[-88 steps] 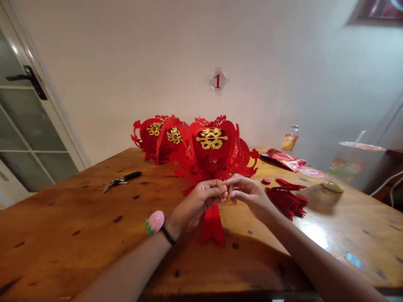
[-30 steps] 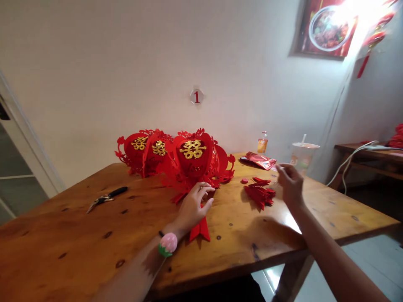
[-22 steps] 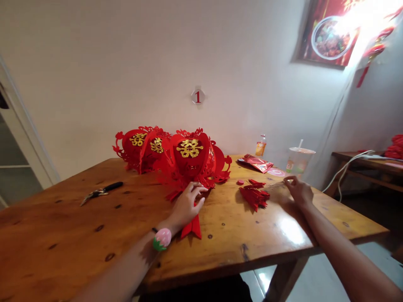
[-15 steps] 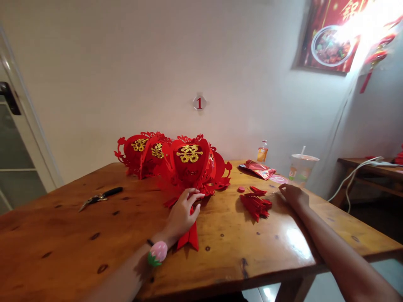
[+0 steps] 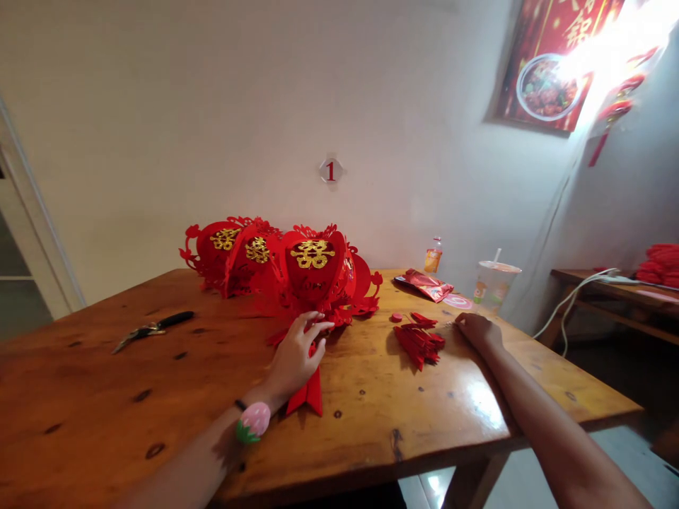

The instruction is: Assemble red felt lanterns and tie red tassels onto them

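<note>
A red paper lantern (image 5: 312, 283) with a gold glitter character lies on the wooden table. My left hand (image 5: 300, 353), with a strawberry band at the wrist, rests at the lantern's near end. Its fingers are stretched out and apart, over a red ribbon tail (image 5: 309, 394) that hangs toward me. On the right, my right hand (image 5: 480, 331) is low at the tabletop with its fingers pressed together. Small shiny bits, too small to name, lie by its fingertips. To its left is a bunch of folded red ribbon pieces (image 5: 420, 345).
A second red lantern (image 5: 225, 254) sits behind on the left. Black-handled pliers (image 5: 153, 330) lie at the left. Farther right are a red disc (image 5: 396, 318), a red foil packet (image 5: 424, 285), a small bottle (image 5: 433, 254) and a plastic cup with straw (image 5: 496, 283).
The view has turned slightly to the right, so everything sits a little farther left. Both hands keep nearly the same places over the table.
</note>
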Tool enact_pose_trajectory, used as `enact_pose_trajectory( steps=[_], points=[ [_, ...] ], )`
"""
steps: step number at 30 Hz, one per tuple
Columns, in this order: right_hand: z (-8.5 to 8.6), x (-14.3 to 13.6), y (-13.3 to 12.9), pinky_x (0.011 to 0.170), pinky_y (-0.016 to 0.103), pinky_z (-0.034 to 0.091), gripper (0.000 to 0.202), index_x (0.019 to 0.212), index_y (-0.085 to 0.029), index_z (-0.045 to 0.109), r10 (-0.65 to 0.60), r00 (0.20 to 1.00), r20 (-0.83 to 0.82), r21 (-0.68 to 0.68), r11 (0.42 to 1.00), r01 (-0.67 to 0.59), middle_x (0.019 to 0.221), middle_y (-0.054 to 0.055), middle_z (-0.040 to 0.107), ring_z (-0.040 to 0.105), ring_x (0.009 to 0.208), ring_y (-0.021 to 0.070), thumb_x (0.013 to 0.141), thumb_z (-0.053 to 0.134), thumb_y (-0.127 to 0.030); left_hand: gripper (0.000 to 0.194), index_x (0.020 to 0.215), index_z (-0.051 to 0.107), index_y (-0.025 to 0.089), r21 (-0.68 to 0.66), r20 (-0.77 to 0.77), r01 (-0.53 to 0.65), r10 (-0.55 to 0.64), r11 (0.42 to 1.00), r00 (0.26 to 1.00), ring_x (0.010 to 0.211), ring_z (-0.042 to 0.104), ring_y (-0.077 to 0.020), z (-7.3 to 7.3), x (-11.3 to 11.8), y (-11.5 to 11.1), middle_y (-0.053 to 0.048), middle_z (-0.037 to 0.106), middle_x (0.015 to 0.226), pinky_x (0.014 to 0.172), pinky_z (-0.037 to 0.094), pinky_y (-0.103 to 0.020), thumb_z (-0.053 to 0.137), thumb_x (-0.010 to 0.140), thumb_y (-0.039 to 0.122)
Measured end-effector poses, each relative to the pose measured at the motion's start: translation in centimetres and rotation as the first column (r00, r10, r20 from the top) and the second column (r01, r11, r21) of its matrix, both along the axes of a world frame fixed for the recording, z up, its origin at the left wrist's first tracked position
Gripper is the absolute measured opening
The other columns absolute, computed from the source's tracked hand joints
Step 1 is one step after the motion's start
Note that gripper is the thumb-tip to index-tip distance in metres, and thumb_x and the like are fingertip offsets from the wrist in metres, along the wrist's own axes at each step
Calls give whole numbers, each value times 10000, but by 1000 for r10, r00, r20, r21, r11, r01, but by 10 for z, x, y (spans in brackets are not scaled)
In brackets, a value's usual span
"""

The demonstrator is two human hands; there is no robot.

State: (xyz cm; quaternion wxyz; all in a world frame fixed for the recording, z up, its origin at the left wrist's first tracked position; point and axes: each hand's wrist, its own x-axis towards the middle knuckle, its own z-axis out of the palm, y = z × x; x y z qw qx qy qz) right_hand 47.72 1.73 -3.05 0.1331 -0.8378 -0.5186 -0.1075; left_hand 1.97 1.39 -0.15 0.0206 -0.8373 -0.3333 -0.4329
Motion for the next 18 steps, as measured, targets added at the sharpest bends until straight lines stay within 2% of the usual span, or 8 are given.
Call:
enact_pose_trajectory(
  steps=[4,8,10,12,13,15,16,18],
  points=[
    [-1,1,-3,711,271,414,263,938,-280,679,0,1000,-14,38,999,0,1064,26,663,595,964,202,797,460,-311,335,1110,565,248,3,12,-42,42,999,999,1150,454,-211,1,-2,0,-63,440,1187,1020,377,-408,476,810,130],
    [2,0,-11,642,264,412,305,1018,-273,652,-53,997,-60,146,987,61,998,36,679,620,855,197,795,444,-292,348,1113,560,240,5,19,-35,35,999,999,1146,444,-215,2,-8,1,-67,442,1177,1023,367,-415,481,798,117],
    [6,-11,-13,618,271,399,331,1070,-258,622,-75,994,-75,231,969,91,961,48,679,619,810,203,822,408,-304,352,1104,569,236,6,28,-33,32,999,999,1126,457,-212,2,-11,2,-67,455,1163,1016,374,-407,482,787,107],
    [13,-37,-11,630,277,392,338,1079,-233,609,-36,997,-71,386,920,61,911,66,672,610,790,206,845,383,-323,363,1101,577,234,-1,32,-51,51,999,998,1107,466,-213,1,-13,3,-66,467,1155,1004,384,-406,487,776,99],
    [18,-56,-8,639,277,392,332,1059,-216,614,27,998,-64,498,867,8,868,72,666,605,773,204,849,385,-332,368,1103,578,234,-4,26,-63,63,998,998,1108,463,-215,1,-13,4,-66,474,1155,1003,382,-410,489,773,98],
    [31,-102,2,655,265,406,320,1010,-186,617,277,960,-49,676,716,-172,792,71,647,597,740,187,849,406,-365,365,1102,582,229,-2,5,-85,85,996,996,1107,456,-218,0,-14,4,-66,491,1148,1004,374,-417,491,773,101],
    [39,-126,9,661,263,419,337,1047,-185,590,425,903,-70,713,654,-253,817,67,644,594,729,177,843,428,-399,366,1105,582,226,1,-8,-95,95,996,995,1106,452,-219,0,-15,5,-66,499,1147,1004,370,-418,493,772,102],
    [53,-172,25,714,299,446,464,1135,-185,527,645,751,-143,738,575,-353,947,79,631,588,800,197,767,538,-467,374,1115,581,224,12,-30,-115,116,993,993,1115,441,-224,0,-16,5,-66,509,1155,1008,360,-424,501,770,105]
  ],
)
